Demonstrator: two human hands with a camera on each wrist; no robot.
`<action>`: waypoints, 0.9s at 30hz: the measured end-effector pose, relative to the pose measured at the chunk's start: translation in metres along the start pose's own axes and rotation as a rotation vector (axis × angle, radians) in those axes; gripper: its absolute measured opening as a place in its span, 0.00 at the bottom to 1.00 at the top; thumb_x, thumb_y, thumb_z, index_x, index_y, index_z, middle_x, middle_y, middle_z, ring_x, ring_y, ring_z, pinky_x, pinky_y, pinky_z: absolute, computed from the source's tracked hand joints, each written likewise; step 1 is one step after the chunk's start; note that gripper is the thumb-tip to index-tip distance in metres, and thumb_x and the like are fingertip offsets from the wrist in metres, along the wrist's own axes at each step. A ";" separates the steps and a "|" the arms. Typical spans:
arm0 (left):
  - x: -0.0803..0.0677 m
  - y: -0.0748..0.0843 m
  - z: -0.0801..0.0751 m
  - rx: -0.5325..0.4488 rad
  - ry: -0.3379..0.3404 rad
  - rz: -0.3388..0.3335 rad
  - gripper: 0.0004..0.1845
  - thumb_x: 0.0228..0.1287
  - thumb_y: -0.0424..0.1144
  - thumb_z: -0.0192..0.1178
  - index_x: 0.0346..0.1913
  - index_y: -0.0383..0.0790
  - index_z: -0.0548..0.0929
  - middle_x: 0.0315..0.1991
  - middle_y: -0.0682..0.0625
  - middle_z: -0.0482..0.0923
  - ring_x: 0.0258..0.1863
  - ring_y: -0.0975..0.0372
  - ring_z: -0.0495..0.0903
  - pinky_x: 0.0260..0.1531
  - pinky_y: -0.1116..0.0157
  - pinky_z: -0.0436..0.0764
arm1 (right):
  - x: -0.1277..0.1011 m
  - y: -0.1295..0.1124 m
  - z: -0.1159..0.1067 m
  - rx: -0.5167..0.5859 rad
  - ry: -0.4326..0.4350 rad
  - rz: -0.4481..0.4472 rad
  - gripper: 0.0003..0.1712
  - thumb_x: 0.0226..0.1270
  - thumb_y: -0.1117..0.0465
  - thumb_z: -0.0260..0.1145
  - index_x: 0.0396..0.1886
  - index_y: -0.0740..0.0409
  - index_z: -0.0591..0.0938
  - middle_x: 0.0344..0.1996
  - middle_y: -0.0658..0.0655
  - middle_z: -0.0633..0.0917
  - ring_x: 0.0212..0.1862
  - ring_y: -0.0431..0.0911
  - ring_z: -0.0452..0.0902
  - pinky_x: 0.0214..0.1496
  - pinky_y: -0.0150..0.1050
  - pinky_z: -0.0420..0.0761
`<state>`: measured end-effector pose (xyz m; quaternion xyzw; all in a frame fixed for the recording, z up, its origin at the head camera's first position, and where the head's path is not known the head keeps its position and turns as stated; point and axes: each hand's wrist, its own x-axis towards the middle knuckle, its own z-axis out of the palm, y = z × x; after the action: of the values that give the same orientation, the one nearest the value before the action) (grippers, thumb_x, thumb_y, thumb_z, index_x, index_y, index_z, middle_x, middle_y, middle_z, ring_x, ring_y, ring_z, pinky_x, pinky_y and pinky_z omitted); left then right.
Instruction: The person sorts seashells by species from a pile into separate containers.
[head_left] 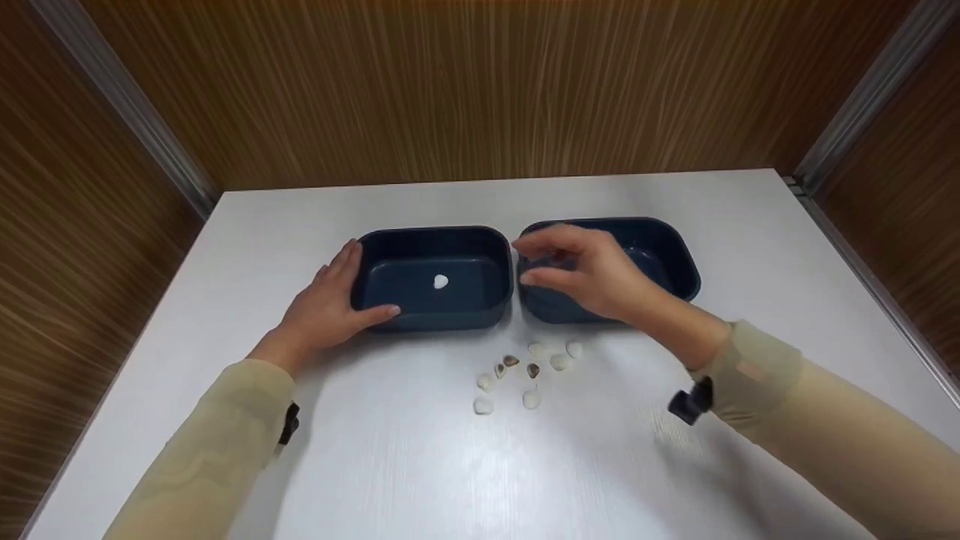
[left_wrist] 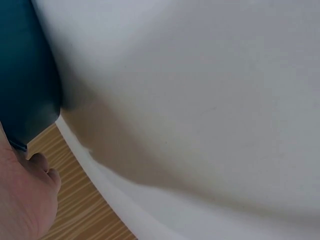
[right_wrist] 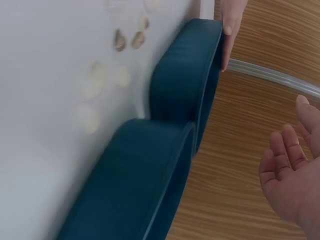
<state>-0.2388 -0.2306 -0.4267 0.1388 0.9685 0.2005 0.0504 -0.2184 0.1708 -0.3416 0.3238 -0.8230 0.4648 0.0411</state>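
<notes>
The left hand (head_left: pixel 326 307) rests on the outer end of the left tray (head_left: pixel 433 277), fingers straight along its wall, thumb at the near corner. The right hand (head_left: pixel 589 274) hovers empty over the right tray (head_left: pixel 660 259), fingers loosely spread. One white shell (head_left: pixel 440 282) lies in the left tray; more shells (head_left: pixel 525 371) lie on the tabletop (head_left: pixel 420 450) just before both trays.

— What's the surface?

— A white table (head_left: pixel 750 247), matte, with a faint grain in the near part. Its far edge meets the back wall (head_left: pixel 487 90).

— And the wall?

— Brown wood-look panelling with fine vertical streaks. The same panelling forms the left wall (head_left: pixel 67 225) and the right wall (head_left: pixel 915 225), so the table is boxed in on three sides.

— Anything at the corners?

— A grey metal strip (head_left: pixel 127 105) runs down the left corner to the table's far left corner, and a second strip (head_left: pixel 862 97) runs down the right corner, then along the table's right edge.
</notes>
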 end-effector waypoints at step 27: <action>-0.007 -0.005 -0.003 0.012 0.007 -0.013 0.68 0.64 0.80 0.56 0.87 0.40 0.36 0.88 0.46 0.32 0.85 0.43 0.41 0.81 0.43 0.49 | -0.112 0.060 0.000 0.066 -0.148 0.149 0.25 0.64 0.70 0.79 0.60 0.67 0.86 0.52 0.66 0.88 0.42 0.44 0.90 0.43 0.31 0.86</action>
<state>-0.2340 -0.2383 -0.4262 0.1323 0.9707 0.1951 0.0473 -0.1649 0.2478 -0.4274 0.2966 -0.8299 0.4681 -0.0650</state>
